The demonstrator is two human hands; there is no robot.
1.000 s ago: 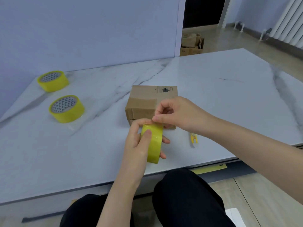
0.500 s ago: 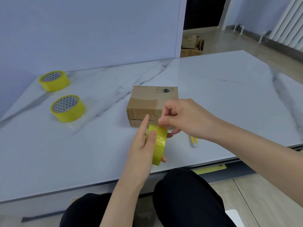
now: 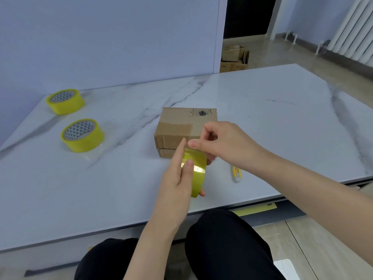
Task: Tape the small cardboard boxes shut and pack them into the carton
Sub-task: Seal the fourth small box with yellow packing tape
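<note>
small cardboard box (image 3: 181, 126) on marble-look table (image 3: 282, 128), centre, just behind both hands. nearest: dark-trousered knees below table edge. left hand (image 3: 177, 178) grips yellow tape roll (image 3: 196, 174) upright, thumb on outer face, forefinger stretched along side. right hand (image 3: 226, 144) pinches roll's top rim with thumb and forefinger. yellow cutter (image 3: 236, 173) lying just right of roll. box top: old tape strip, dark smudged print, unreadable. far left: two spare rolls (image 3: 82, 135) (image 3: 65, 101), triangle-patterned cores. beyond table: floor cartons (image 3: 234, 57).

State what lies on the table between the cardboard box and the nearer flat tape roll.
Nothing: the head view shows only bare marble table between the box and that roll.
</note>
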